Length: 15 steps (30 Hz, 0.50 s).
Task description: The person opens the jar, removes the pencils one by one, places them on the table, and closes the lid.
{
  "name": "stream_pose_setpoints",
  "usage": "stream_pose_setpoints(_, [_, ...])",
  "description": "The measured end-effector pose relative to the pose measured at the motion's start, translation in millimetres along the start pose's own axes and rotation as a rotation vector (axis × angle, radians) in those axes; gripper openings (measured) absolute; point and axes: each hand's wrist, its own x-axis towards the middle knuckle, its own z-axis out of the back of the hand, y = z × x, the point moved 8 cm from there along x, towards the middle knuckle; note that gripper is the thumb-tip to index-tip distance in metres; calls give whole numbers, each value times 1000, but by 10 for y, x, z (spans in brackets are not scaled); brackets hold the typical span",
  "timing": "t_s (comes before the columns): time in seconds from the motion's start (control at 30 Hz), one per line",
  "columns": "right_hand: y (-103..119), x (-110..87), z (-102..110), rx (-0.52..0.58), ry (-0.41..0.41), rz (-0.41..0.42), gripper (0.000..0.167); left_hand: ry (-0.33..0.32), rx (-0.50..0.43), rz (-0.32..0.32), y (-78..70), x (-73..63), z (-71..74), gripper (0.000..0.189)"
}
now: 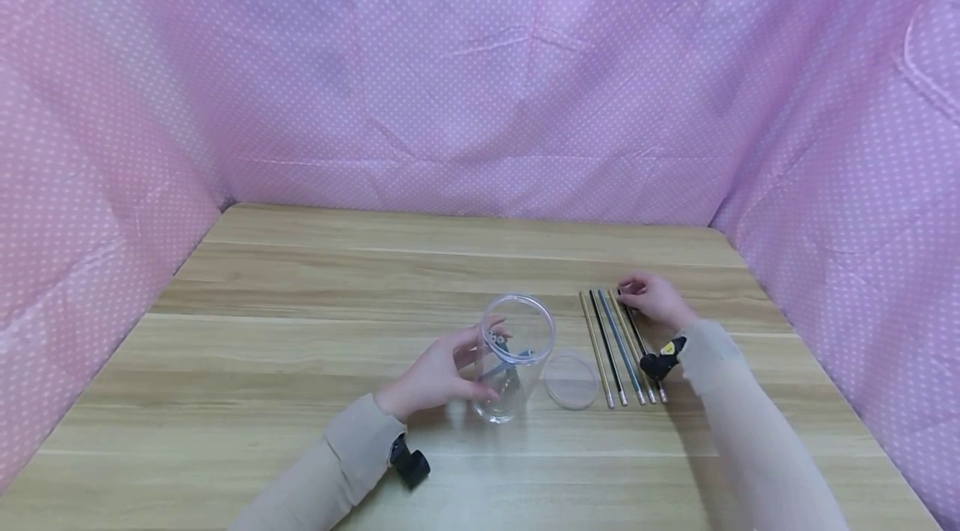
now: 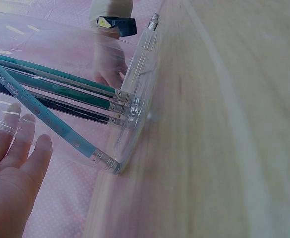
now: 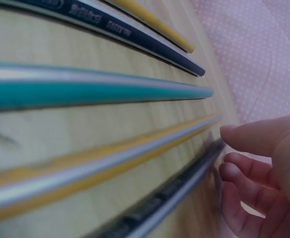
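Observation:
My left hand (image 1: 442, 373) grips the side of a clear plastic jar (image 1: 531, 381), fingers behind it and thumb at the front. Inside the jar, several pencils lean with their eraser ends at the bottom; in the left wrist view a light blue pencil (image 2: 45, 114) crosses green pencils (image 2: 60, 82) and a dark one. Over to the right, my right hand (image 1: 652, 298) pinches the far end of a black pencil (image 3: 170, 193) between thumb and fingertips. This pencil is the rightmost of a row on the table.
Left of the black pencil lie a yellow pencil (image 3: 105, 166), a teal pencil (image 3: 100, 89), a dark pencil (image 3: 110, 22) and another yellow pencil (image 3: 155, 20). A clear round lid (image 1: 572, 383) sits between jar and row. Pink dotted cloth (image 1: 480, 97) surrounds the wooden table (image 1: 300, 289).

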Motion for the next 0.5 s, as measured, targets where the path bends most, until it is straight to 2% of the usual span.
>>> stream_pose_setpoints(0.2, [2, -36, 120, 38, -9, -26, 38, -3, 2, -15, -2, 20, -7, 87])
stream_pose_setpoints(0.33, [88, -76, 216, 57, -28, -28, 42, 0, -4, -16, -3, 17, -10, 83])
stream_pose_setpoints(0.5, [238, -111, 294, 37, -56, 12, 40, 0, -22, 8, 17, 0, -14, 78])
